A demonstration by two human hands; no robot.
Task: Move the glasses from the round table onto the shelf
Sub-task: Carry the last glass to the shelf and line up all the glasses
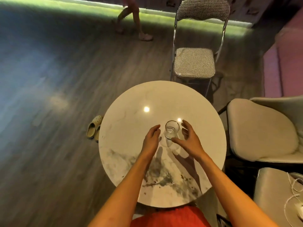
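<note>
One clear drinking glass (pixel 171 129) stands upright near the middle of the round white marble table (pixel 124 122). My left hand (pixel 151 140) is just left of the glass, fingers together and pointing forward, not touching it. My right hand (pixel 190 139) is just right of the glass, fingers spread and curved toward it, with a small gap between them. Neither hand holds anything. No shelf is in view.
A checkered folding chair (pixel 194 63) stands beyond the table. Beige padded seats (pixel 260 128) sit close on the right, with a white cable (pixel 293 189) on the lower one. Pale clogs (pixel 94 128) lie on the wooden floor at the table's left. A person's legs (pixel 136 18) are far behind.
</note>
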